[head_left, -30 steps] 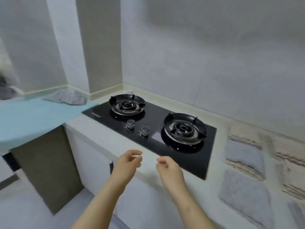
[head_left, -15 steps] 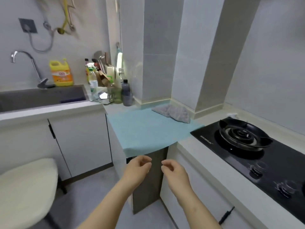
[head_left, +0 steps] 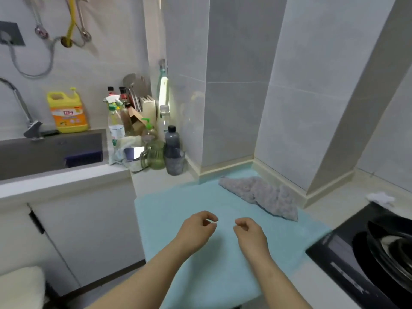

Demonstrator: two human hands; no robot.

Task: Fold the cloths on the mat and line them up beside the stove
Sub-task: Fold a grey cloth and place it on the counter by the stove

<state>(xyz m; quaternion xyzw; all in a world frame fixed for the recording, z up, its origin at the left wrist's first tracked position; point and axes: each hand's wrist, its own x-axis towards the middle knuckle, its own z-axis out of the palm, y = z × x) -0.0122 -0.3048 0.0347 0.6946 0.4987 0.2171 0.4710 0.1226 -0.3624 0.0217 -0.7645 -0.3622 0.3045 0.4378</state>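
Cloths: one grey cloth [head_left: 260,195], crumpled and unfolded, lies on the mat's far right corner, near the foot of the tiled wall.
Mat: one pale teal mat [head_left: 178,208] covers the countertop; its front edge hangs over.
Hands: two. The left hand [head_left: 197,230] and right hand [head_left: 250,235] hover side by side above the mat, fingers loosely curled, holding nothing, well apart from the cloth.
Stove: one black glass stove [head_left: 334,253], just beside the mat on the right; one burner [head_left: 390,246] partly in view.
Writing: a yellow detergent jug [head_left: 68,110] reads 立白; other labels are too blurred.
Room: kitchen with pale grey tiles, white cabinets, one steel sink [head_left: 44,152] and one faucet [head_left: 20,101] at left.
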